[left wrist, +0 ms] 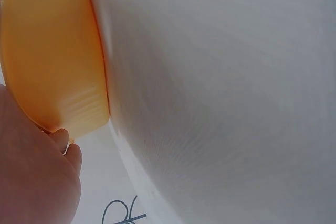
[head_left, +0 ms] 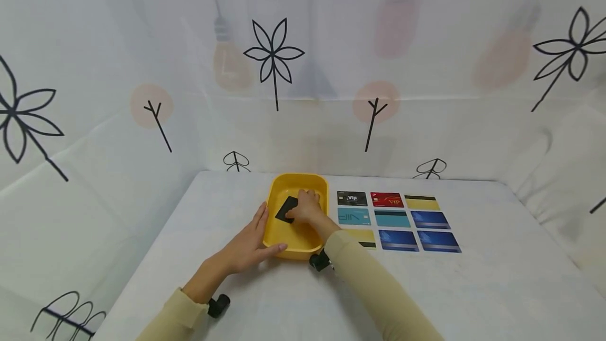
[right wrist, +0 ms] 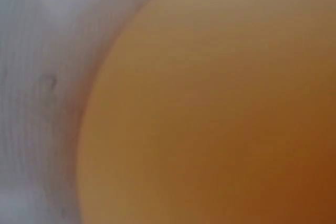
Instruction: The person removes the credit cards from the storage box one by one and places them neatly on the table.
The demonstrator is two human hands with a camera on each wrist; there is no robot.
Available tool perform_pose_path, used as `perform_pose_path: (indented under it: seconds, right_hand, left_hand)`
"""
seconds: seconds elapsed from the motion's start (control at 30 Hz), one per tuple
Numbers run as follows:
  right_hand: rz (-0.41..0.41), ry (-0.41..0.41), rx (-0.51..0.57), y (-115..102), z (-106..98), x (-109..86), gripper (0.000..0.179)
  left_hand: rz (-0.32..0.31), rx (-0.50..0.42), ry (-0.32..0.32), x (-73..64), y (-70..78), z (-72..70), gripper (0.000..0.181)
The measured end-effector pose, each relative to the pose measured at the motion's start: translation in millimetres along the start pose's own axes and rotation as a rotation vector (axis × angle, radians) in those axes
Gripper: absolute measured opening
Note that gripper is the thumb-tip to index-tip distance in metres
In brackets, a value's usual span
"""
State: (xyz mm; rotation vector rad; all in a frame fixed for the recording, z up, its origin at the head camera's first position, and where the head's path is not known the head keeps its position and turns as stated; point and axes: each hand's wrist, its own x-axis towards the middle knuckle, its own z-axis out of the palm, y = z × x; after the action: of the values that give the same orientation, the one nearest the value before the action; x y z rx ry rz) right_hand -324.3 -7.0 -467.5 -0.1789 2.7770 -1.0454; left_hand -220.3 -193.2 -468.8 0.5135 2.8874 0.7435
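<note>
A deep yellow plastic tray [head_left: 294,252] stands near the middle of the table, its outer wall [left wrist: 58,51] filling the upper left of the left wrist view. Inside it, my right hand [head_left: 306,207] pinches a black card [head_left: 285,209] at its right edge. My left hand [head_left: 247,246] steadies the near left corner of the tray, its fingers fairly straight along the left side and the thumb stretched along the front. The right wrist view holds only the blurred yellow wall [right wrist: 210,103] of the tray, with no part of the right hand.
Right of the tray, cards lie face up in three rows: a black Vip card [head_left: 352,199], a red one [head_left: 387,200], and several yellow, teal and blue cards [head_left: 439,241]. My right forearm partly covers the nearest yellow card [head_left: 362,236]. Patterned white cloth [head_left: 312,136] encloses the table.
</note>
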Motion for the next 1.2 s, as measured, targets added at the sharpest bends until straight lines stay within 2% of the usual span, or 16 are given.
perform_pose_path:
  seconds: [0.13,0.43,0.6,0.73,0.9,1.03,1.2]
  right_hand:
    - [0.028,-0.028,0.005,0,-3,-2.4,0.061]
    - [0.032,-0.127,-0.041,-3,-11,-13.9,0.053]
    - [0.024,-0.146,0.022,-4,-14,-19.5,0.036]
    - [0.006,-0.129,0.073,-5,-18,-22.8,0.033]
    - [-0.044,-0.126,0.097,-5,-20,-26.0,0.04]
    - [-0.09,-0.115,0.095,-6,-24,-29.8,0.044]
    - [-0.148,-0.121,0.053,-10,-33,-41.0,0.038]
  left_hand:
    - [0.011,-0.002,0.003,1.1,0.2,-0.8,0.115]
    - [0.003,0.009,-0.013,1.1,-0.3,-2.5,0.115]
    - [0.005,-0.005,-0.008,-1.4,0.6,-2.1,0.115]
    - [0.008,-0.008,-0.008,-2.0,0.4,-0.5,0.114]
    - [0.013,-0.002,-0.005,-1.7,0.8,-0.5,0.114]
    - [0.015,-0.008,-0.004,-0.7,1.4,-1.1,0.114]
    - [0.016,-0.024,-0.004,-1.6,0.5,-0.4,0.116]
